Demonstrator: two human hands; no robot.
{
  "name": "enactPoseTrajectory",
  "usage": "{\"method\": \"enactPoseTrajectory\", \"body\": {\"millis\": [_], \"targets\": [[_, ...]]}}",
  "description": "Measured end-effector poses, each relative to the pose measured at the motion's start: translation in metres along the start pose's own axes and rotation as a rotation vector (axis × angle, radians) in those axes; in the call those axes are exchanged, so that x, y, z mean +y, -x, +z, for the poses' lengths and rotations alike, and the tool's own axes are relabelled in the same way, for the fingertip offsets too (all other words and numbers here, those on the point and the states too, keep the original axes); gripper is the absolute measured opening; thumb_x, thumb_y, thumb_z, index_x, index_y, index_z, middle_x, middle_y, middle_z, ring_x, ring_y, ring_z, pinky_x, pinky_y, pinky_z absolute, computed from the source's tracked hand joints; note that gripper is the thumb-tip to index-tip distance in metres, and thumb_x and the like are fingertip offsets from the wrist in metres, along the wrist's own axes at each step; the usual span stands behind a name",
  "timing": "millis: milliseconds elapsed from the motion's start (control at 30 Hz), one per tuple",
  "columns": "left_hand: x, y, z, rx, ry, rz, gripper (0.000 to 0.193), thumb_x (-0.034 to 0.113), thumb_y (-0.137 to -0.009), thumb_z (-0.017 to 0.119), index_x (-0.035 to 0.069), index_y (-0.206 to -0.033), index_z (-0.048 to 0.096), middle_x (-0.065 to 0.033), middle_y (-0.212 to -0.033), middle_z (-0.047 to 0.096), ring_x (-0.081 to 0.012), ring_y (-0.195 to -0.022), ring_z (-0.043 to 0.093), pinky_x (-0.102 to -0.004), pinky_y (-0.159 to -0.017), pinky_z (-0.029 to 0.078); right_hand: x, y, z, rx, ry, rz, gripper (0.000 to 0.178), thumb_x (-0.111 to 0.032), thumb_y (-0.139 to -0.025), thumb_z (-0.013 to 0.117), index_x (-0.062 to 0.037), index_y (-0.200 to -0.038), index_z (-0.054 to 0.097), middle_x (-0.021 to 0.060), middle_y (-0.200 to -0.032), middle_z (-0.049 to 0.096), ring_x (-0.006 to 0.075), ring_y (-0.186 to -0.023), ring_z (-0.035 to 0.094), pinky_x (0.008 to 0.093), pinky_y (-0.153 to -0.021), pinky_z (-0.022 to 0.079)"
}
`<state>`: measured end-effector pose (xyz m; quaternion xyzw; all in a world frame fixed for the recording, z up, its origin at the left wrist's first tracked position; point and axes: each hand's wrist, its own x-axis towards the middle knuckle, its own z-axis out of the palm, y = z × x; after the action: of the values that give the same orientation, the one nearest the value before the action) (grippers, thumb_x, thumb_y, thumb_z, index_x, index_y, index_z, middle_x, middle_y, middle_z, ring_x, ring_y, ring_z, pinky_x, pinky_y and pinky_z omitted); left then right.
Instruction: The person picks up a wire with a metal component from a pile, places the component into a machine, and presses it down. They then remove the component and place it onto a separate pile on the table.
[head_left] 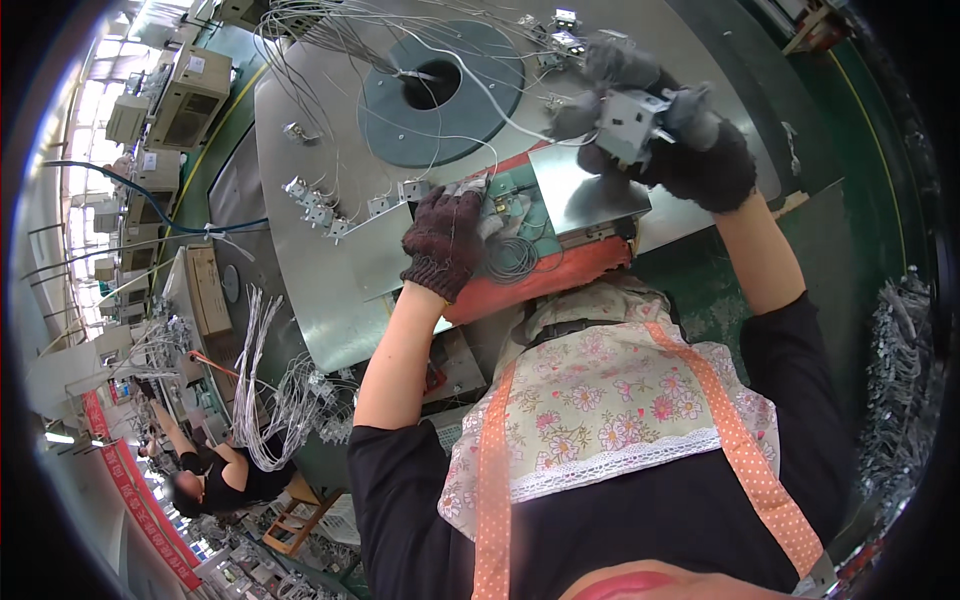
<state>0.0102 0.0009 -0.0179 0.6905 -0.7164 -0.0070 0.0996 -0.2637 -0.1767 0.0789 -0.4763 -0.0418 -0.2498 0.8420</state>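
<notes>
One head-worn fisheye looks steeply down from above the person's chest, close over both gloved hands, the left hand just below centre, the right hand up top right; straight edges bow toward the dark round rim.

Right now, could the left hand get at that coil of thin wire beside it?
Probably yes. The left hand rests palm down right beside the wire coil, with nothing lying between them. The right hand is up holding a small metal box, clear of the way.
</notes>
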Motion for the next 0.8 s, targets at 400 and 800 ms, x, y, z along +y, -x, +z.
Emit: {"method": "enactPoseTrajectory", "body": {"millis": [400,800], "targets": [[0.003,-0.007,-0.005,-0.011,0.013,0.041,0.057,0.040,-0.086,0.071,0.005,-0.130,0.062,-0.0189,-0.119,0.069,-0.0377,-0.112,0.064,-0.0488,-0.101,0.047,0.044,-0.026,0.017,0.349,0.041,0.390,0.039,-0.024,-0.103,0.061,-0.0082,-0.138,0.055,0.0097,-0.105,0.069,0.0180,-0.081,0.069,0.0314,-0.067,0.059],[0.009,-0.005,-0.015,0.038,0.045,0.047,0.049,0.033,-0.083,0.073,0.006,-0.122,0.063,-0.0189,-0.109,0.069,-0.0404,-0.105,0.064,-0.0500,-0.096,0.049,0.032,-0.009,0.040,0.119,-0.122,0.212,0.063,-0.019,-0.093,0.064,-0.0076,-0.151,0.043,0.0095,-0.121,0.060,0.0210,-0.110,0.064,0.0397,-0.097,0.057]]}}
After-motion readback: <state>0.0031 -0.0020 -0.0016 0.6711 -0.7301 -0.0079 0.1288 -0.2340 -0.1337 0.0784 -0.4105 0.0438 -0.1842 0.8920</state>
